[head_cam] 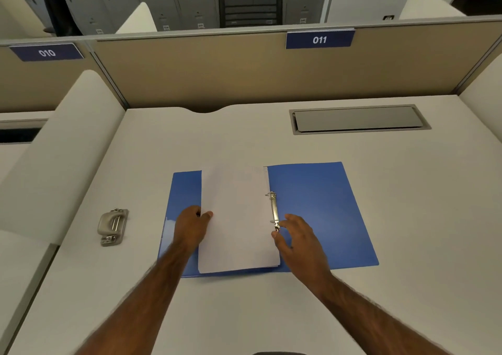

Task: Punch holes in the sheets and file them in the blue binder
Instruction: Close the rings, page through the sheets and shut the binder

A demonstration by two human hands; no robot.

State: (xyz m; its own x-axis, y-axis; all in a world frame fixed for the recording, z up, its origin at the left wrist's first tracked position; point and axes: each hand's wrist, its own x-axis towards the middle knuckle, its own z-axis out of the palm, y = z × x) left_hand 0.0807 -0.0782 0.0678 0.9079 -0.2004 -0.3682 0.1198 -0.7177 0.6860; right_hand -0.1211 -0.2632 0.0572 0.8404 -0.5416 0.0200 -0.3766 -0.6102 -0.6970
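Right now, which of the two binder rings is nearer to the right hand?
The lower ring, at the near end of the metal spine; the right hand has its fingertips just beside it. The upper ring sits farther up, away from both hands.

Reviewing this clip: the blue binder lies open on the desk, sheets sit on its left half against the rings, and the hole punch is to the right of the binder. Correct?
Not quite. The head view shows the hole punch on the desk to the left of the blue binder, not the right. The rest holds: the binder lies open, with the sheets on its left half against the rings.

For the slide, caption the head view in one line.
Left hand grips white sheets on the open blue binder; right hand touches its metal rings.
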